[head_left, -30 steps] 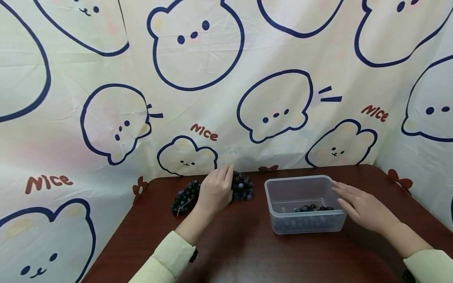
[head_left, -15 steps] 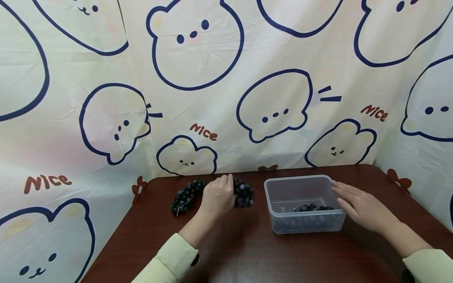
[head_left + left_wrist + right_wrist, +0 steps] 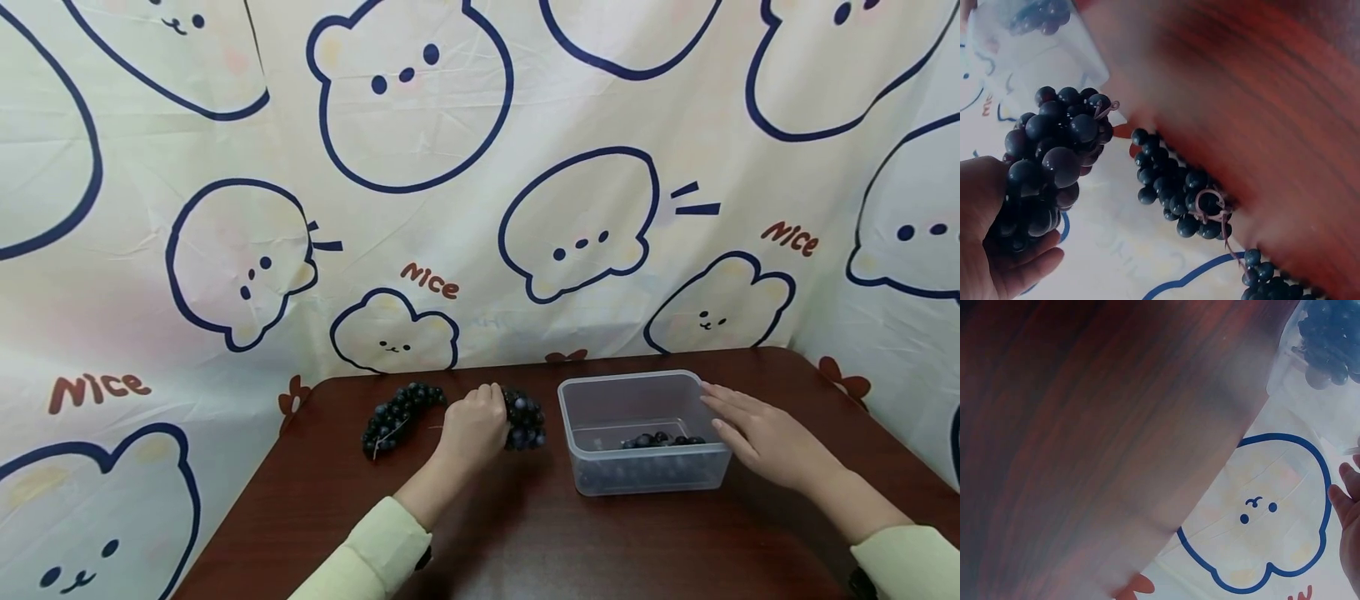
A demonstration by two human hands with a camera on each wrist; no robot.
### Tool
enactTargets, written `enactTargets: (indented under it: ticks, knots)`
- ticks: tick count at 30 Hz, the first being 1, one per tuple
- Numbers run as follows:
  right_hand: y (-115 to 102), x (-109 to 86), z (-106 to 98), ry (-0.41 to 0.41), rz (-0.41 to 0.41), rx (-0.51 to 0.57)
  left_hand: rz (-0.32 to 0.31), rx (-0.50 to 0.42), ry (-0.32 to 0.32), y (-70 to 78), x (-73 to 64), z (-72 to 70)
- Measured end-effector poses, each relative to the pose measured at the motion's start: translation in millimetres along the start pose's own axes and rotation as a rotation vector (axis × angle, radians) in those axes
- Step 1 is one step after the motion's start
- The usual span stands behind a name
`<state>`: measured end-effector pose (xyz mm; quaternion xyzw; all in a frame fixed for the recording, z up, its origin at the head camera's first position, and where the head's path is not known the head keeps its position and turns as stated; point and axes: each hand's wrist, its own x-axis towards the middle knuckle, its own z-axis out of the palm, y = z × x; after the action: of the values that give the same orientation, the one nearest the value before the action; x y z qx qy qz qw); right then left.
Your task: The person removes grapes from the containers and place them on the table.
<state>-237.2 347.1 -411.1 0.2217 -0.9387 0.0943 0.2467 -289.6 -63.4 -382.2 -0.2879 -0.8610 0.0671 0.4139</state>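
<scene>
Lower right of head frame: I see a translucent box (image 3: 630,400) holding dark grapes (image 3: 658,440); right grip (image 3: 768,435), fingers extended, touches its rim. Left grip (image 3: 474,429) clamps a bunch (image 3: 525,422).

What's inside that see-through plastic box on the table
Dark grapes at the bottom of the plastic box. Its cloudy front wall veils their lower part; anything underneath is hidden.

Head view evenly lit and clear, with soft shadows on the tabletop (image 3: 615,542). Left wrist view: small glints on the grapes (image 3: 1060,166). Right wrist view: hazy, the tabletop grain blurred.
</scene>
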Motion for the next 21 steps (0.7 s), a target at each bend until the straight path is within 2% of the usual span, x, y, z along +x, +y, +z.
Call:
enactTargets:
  ticks: [8,14,21]
  knots:
    - [-0.7,0.4,-0.3,0.008,-0.009,-0.003,-0.051,-0.032,-0.13,6.9,-9.8,1.7]
    - [-0.7,0.6,-0.8,0.008,-0.015,-0.006,-0.085,-0.074,-0.248,5.1,-13.7,-2.6]
    - [-0.6,0.7,-0.8,0.011,-0.014,-0.006,-0.16,-0.155,-0.383,0.6,-18.0,-11.6]
